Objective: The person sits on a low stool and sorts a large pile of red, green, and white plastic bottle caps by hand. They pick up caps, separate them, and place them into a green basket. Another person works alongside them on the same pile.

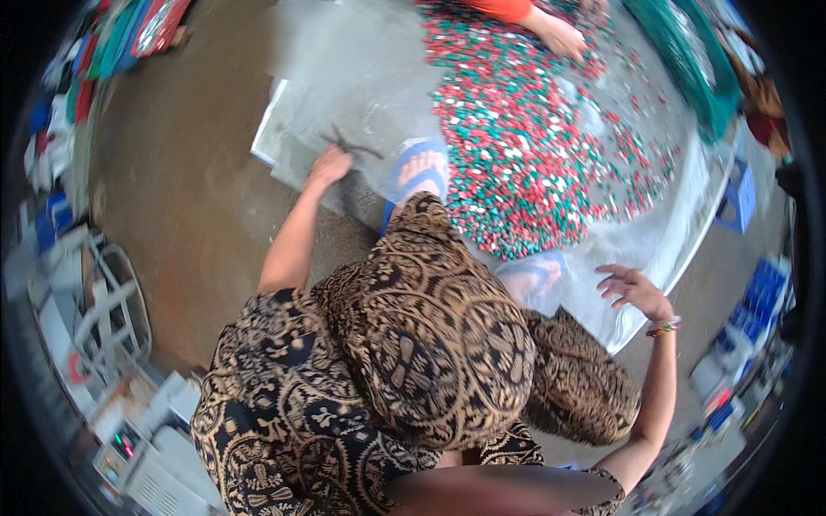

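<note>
A clear plastic sheet (344, 95) lies spread on the floor, covered on its right half by a heap of small red, green and white pieces (533, 146). My left hand (329, 165) grips the near edge of the sheet, fingers closed on the plastic. My right hand (635, 291) hovers open above the sheet's right edge, fingers spread, a beaded bracelet on the wrist. My foot in a blue sandal (419, 176) stands on the sheet beside the heap. My other foot (533, 279) shows under the plastic.
Another person's hand (559, 36) in an orange sleeve reaches into the pieces at the top. A green net (688, 60) lies at the upper right. A blue stool (738, 196) and blue crates (761, 297) stand to the right. White machines and a metal frame (112, 310) are on the left.
</note>
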Demonstrator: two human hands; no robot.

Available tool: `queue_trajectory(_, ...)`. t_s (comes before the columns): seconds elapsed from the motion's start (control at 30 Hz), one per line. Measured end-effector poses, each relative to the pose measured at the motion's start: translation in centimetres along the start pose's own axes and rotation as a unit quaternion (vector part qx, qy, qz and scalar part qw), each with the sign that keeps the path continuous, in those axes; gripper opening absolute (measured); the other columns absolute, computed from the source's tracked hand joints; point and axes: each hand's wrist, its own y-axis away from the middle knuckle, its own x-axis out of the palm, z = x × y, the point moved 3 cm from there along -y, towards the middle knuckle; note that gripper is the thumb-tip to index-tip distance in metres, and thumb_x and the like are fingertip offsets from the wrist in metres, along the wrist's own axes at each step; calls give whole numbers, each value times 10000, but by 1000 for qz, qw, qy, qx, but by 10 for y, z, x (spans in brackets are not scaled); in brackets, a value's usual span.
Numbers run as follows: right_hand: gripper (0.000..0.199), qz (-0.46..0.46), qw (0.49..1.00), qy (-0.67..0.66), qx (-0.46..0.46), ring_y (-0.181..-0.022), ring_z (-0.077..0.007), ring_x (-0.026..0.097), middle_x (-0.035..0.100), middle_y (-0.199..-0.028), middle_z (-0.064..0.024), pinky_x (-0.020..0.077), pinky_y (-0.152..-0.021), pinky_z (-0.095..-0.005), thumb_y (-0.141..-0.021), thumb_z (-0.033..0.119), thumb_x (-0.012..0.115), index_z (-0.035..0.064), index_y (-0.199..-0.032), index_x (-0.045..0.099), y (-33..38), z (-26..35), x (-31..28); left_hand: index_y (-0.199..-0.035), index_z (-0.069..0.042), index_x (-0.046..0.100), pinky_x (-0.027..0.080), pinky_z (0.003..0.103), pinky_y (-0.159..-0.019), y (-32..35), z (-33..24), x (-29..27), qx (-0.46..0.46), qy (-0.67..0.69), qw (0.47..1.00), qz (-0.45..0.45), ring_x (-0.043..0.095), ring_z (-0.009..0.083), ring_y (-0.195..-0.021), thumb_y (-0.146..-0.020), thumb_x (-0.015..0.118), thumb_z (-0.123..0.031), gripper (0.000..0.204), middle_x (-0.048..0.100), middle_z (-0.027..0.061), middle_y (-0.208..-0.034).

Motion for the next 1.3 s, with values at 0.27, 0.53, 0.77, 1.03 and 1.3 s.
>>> queue_trajectory(0.27, 451, -149, 982, 23, 118, -943, -189, 544, 563, -1036, -135, 479, -772, -310, -857, 341, 574, 25, -1175, 522, -21, -95, 159, -1145, 14, 489, 459, 367, -548, 49, 138, -7, -66, 340, 923, -167, 571, 243, -614, -877, 405, -250, 385, 586, 138, -750)
queue_trajectory(0.53, 628, -294, 931, -201, -75, -1073, -241, 448, 439, -1190, -139, 411, -871, -368, -793, 394, 632, 51, -1269, 408, 35, -100, 255, -1243, 19, 462, 393, 468, -956, 9, 79, -31, -84, -210, 973, -38, 507, 409, -1133, -835, 484, -342, 545, 547, 271, -1179)
queue_trajectory(0.77, 808, -454, 865, -132, -171, -1187, -286, 363, 331, -1324, -143, 352, -958, -419, -737, 441, 683, 74, -1352, 309, -35, -74, 185, -1279, -8, 446, 357, 443, -1013, 78, -106, 0, 558, -175, 804, -110, 411, 365, -1206, -805, 646, -296, 590, 477, 174, -1247)
queue_trajectory(1.03, 1025, -521, 829, 72, -188, -1317, -337, 266, 208, -1478, -148, 284, -1057, -478, -673, 494, 741, 100, -1445, 195, -27, -158, 114, -1323, -241, 457, 284, 683, -948, 72, -178, 85, 611, -405, 653, 189, 337, 340, -1278, -675, 600, -712, 813, 409, 64, -1364)
queue_trajectory(1.3, 530, -435, 886, 133, -87, -1064, -351, 451, 493, -1156, -143, 405, -897, -436, -800, 128, 629, 131, -1290, 427, -133, -206, 168, -1155, -76, 560, 307, 503, -947, 118, -214, 91, 475, -625, 546, 292, 415, 334, -1161, -749, 574, -457, 557, 531, 173, -1186)
